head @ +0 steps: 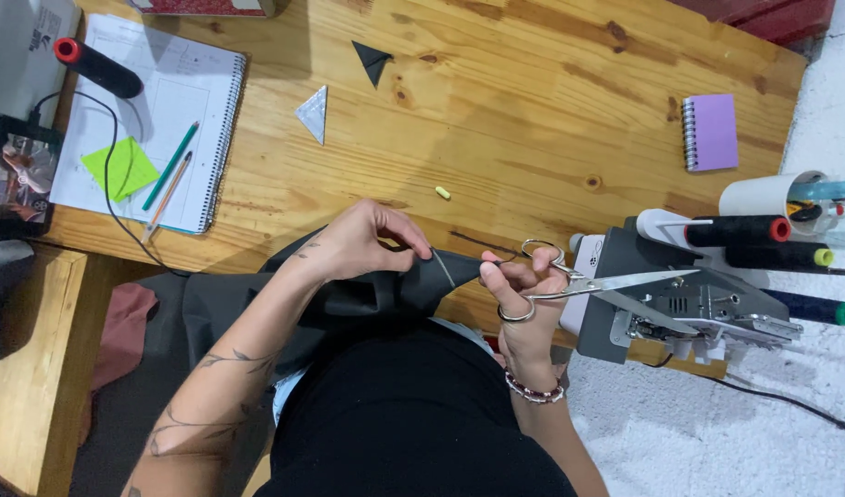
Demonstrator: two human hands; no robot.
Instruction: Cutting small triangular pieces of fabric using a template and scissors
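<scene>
My left hand [367,241] pinches a fold of black fabric [385,294] at the near edge of the wooden table [533,110]. My right hand [523,304] grips silver scissors [606,283] by their loops, blades pointing right toward the machine, while its fingertips also touch the fabric's tip between the two hands. The fabric drapes down over my lap.
A grey serger machine [689,308] with thread spools [740,230] stands at the right. A spiral notebook [165,120] with pencils and a green note lies far left, beside a phone [17,175] and black spool [96,66]. Small fabric triangles [372,60] and a purple notepad [710,132] lie farther back.
</scene>
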